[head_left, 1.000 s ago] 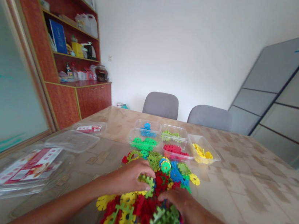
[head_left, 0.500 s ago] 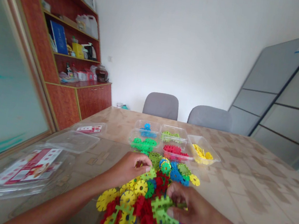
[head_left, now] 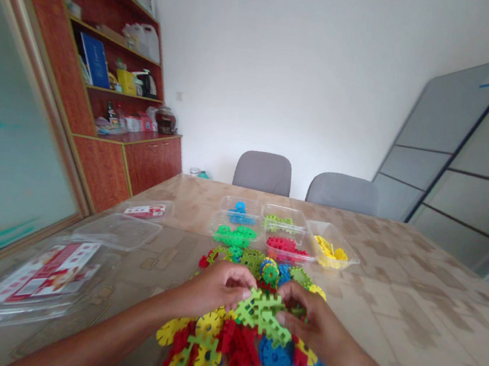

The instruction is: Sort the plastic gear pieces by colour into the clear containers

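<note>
Lime-green plastic fills the gap between my two hands: a lime-green cluster (head_left: 263, 316) of slotted lattice pieces, lifted just clear of the mixed pile (head_left: 222, 354) of red, yellow, blue and green pieces on the bench (head_left: 410, 325). My left hand (head_left: 215, 287) comes in from the left, its fingers (head_left: 243, 291) closed on the cluster's near-left edge. My right hand (head_left: 315, 327) meets it from the other side, thumb and fingers clamped on the right end. Both hands are gripping, neither is open, and the cluster bridges them with nothing else holding it up.

As I judge it, the step in hand is gathering like-coloured pieces out of the heap, with this handful already picked free. Any move from here calls for a firm pinch at both ends, since the pieces look only loosely hooked together and one could drop back into the pile.

Beyond my hands, near the far edge of the pile, stand five clear tubs, each holding one colour: blue (head_left: 240, 209) and light green (head_left: 282, 218) at the back, darker green (head_left: 235, 234), red (head_left: 286, 247) and yellow (head_left: 330, 248) in front. The light green tub lies almost straight ahead of the cluster, past the red one. Clear lids (head_left: 121, 230) lie well off to my left.
</note>
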`<state>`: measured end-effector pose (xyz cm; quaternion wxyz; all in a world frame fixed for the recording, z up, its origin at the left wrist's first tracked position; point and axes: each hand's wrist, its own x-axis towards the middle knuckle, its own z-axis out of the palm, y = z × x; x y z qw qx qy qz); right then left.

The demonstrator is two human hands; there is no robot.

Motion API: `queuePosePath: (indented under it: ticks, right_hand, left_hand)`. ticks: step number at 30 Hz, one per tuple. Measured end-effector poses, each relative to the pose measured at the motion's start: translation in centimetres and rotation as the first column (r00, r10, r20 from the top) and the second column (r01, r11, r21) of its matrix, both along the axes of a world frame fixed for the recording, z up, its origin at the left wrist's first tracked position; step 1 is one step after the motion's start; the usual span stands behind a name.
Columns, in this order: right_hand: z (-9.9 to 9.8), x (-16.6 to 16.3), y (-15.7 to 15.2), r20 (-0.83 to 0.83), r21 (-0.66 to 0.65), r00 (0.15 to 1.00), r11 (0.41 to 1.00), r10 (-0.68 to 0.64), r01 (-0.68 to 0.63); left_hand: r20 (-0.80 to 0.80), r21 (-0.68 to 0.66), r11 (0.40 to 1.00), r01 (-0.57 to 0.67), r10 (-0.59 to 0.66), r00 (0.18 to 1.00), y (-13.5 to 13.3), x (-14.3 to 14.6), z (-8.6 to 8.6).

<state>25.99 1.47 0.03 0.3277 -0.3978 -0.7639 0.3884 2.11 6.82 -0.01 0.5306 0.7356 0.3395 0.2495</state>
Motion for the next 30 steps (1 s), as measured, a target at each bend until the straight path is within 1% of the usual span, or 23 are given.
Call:
queuePosePath:
  ticks: [2,8,13,18,22,25,30]
  right_hand:
    - [-0.11,0.09,0.01,-0.015,-0.008,1.000,1.000,0.008,-0.008]
    - [-0.54,0.28,0.27,-0.091,-0.064,0.995,0.997,0.030,-0.036]
    - [-0.89,0.29,0.64,-0.182,-0.123,0.982,0.990,0.047,-0.070]
    - [-0.74,0.13,0.66,-0.237,-0.191,0.970,0.976,0.057,-0.104]
    - [-0.75,0.08,0.41,-0.232,-0.206,0.970,0.971,0.073,-0.122]
    - [-0.93,0.12,0.32,-0.203,-0.182,0.976,0.976,0.083,-0.120]
    - [-0.95,0.25,0.34,-0.034,-0.115,0.999,0.993,0.029,-0.033]
  left_hand:
    - [0.002,-0.002,1.000,0.005,-0.005,1.000,0.00,0.03,-0.16]
    - [-0.001,0.061,0.998,-0.024,0.024,1.000,-0.05,0.27,-0.36]
    - [-0.012,0.041,0.999,-0.007,0.008,1.000,-0.02,0.17,-0.65]
    - [-0.024,0.025,0.999,0.026,-0.025,0.999,0.05,0.02,-0.86]
    - [-0.031,0.010,0.998,0.062,-0.062,0.998,-0.15,0.10,-0.78]
    - [-0.036,0.012,0.997,0.071,-0.071,0.997,-0.32,0.14,-0.71]
    - [-0.053,0.047,0.997,0.066,-0.063,0.997,-0.08,-0.30,-0.08]
